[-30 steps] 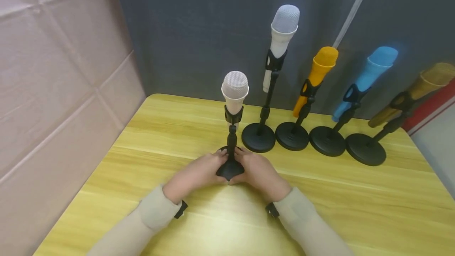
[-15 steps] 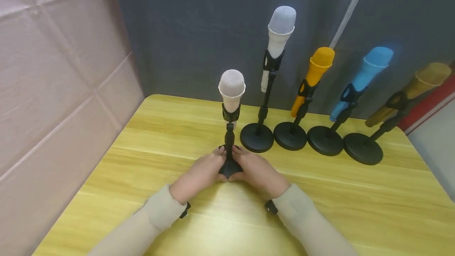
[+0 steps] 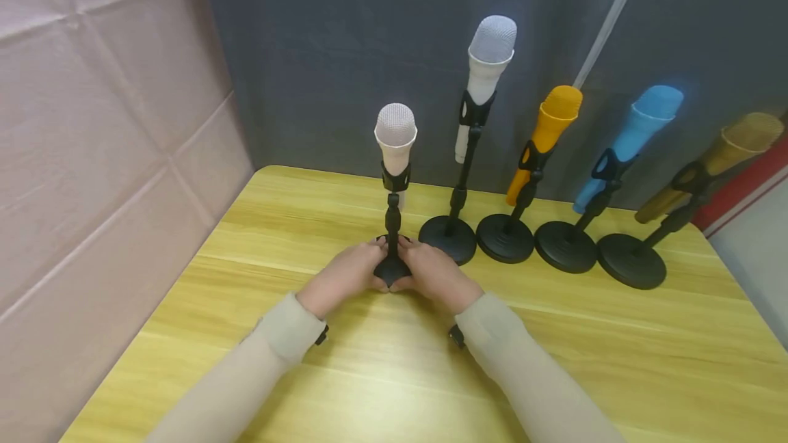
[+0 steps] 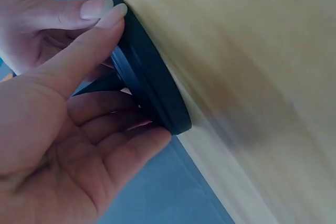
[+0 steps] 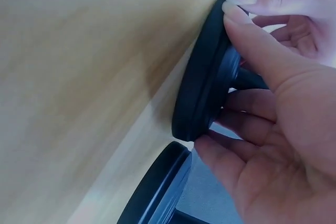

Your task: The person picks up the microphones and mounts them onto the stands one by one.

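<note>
A cream-white microphone (image 3: 396, 137) sits in the clip of a short black microphone stand (image 3: 392, 224), upright at the left end of a row. My left hand (image 3: 346, 271) grips the left side of its round base (image 4: 157, 85), thumb along the near rim and fingers curled round the side. From the other side my right hand (image 3: 436, 273) holds the same base in a mirrored way. Both thumb tips meet at the near rim, as the wrist views show. The base's underside is right at the wooden table (image 3: 394, 368).
To the right stand more microphones on black stands: a taller white one (image 3: 486, 74), an orange one (image 3: 550, 128), a blue one (image 3: 643, 125) and a gold one (image 3: 732, 145). The neighbouring base (image 5: 155, 190) is close beside the held one. A dark wall (image 3: 332, 53) backs the table.
Both hands have moved the cream-white microphone's stand away from me, toward the table's back edge, roughly into line with the other bases. The other stands stay put.
</note>
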`<state>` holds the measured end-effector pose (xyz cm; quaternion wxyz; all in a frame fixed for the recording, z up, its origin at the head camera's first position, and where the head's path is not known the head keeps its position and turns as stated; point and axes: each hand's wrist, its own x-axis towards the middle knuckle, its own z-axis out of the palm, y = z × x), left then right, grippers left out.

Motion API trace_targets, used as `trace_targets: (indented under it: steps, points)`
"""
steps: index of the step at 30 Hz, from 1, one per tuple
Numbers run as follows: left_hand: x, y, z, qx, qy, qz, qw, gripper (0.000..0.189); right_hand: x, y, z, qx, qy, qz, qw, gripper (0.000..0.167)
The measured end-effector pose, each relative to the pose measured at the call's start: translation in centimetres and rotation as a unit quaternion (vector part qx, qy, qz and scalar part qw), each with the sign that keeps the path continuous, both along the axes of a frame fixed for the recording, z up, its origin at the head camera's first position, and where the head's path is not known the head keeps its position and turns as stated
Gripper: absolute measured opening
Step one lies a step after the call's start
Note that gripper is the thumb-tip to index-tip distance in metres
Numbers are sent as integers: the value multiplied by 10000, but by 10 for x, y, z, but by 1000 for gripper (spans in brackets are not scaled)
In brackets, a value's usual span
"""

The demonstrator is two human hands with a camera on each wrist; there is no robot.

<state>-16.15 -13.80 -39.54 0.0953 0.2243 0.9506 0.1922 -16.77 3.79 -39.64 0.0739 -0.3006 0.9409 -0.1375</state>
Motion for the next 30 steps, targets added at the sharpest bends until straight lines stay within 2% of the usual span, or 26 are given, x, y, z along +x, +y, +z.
trace_targets:
  steps: [11,23,30]
  points:
    - [-34,-11,0,-178,-218,-20,9996,55,-21,-10,-5,76,216,-211,9995,74]
    - [-60,-24,0,-70,-276,-24,9996,73,-41,-13,-10,111,10,-413,9991,75]
    - [-70,-25,-1,-294,-280,-81,9991,77,-42,-6,-11,-175,-39,-437,9989,65]
